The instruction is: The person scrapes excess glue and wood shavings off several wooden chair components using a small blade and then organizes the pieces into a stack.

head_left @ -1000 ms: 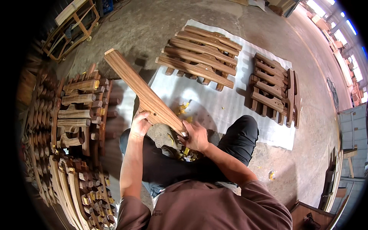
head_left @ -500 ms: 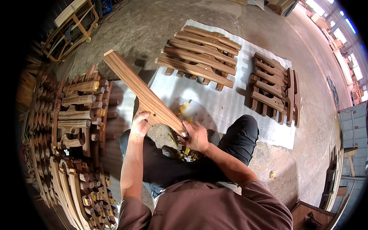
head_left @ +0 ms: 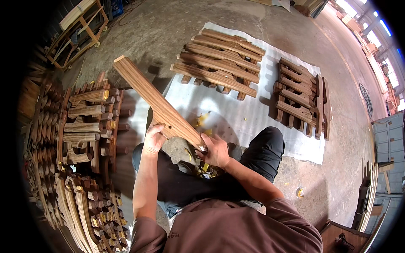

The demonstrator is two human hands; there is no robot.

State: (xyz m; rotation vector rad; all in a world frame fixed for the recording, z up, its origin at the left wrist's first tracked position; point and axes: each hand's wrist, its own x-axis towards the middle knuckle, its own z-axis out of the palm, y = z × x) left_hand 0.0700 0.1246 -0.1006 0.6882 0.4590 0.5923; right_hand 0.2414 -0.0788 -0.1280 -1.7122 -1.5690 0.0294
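Note:
A long brown wooden furniture part (head_left: 162, 105) with clear grain slants from the upper left down to my lap. It has a small round hole near a widened, curved section. My left hand (head_left: 154, 137) grips that wider section from below, thumb on the near face. At the lower end, my right hand (head_left: 215, 150) is closed around the wood; a small pale patch shows at the tip beside its fingers. The fingers of both hands are partly hidden behind the part.
Similar parts lie in a crosswise stack (head_left: 219, 61) on a white sheet (head_left: 181, 95), with a darker stack (head_left: 295, 90) to the right. Tall piles of parts (head_left: 84, 126) crowd my left side. Yellow scraps (head_left: 206, 168) litter the floor between my legs. A wooden cart (head_left: 78, 33) stands far left.
Almost nothing differs; both hands keep the same hold, and the wooden part has barely shifted.

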